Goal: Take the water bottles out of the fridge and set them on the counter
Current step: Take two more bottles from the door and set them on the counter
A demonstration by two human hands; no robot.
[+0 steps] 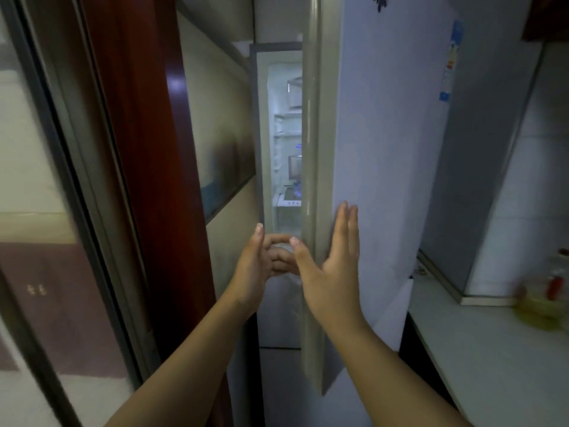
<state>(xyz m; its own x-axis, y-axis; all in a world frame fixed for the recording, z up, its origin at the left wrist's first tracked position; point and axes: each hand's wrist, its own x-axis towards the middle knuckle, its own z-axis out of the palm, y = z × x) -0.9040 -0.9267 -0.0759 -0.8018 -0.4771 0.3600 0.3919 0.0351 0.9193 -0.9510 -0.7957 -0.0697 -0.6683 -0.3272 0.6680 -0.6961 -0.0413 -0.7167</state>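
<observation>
Barely started: fridge door (378, 134) part open, right hand (332, 272) flat against it w/ fingers straight, left hand (258, 263) in the gap, fingers curled, cannot tell if gripping. Prob. the bottles (297, 188) are the blurry blue-capped shapes inside, mid-frame; all left to move to counter (492, 349), lower right.

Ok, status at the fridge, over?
Left hand empty, loosely curled. Right hand flat on door. Door barely ajar, hiding most shelves. Bottles not made out.
</observation>
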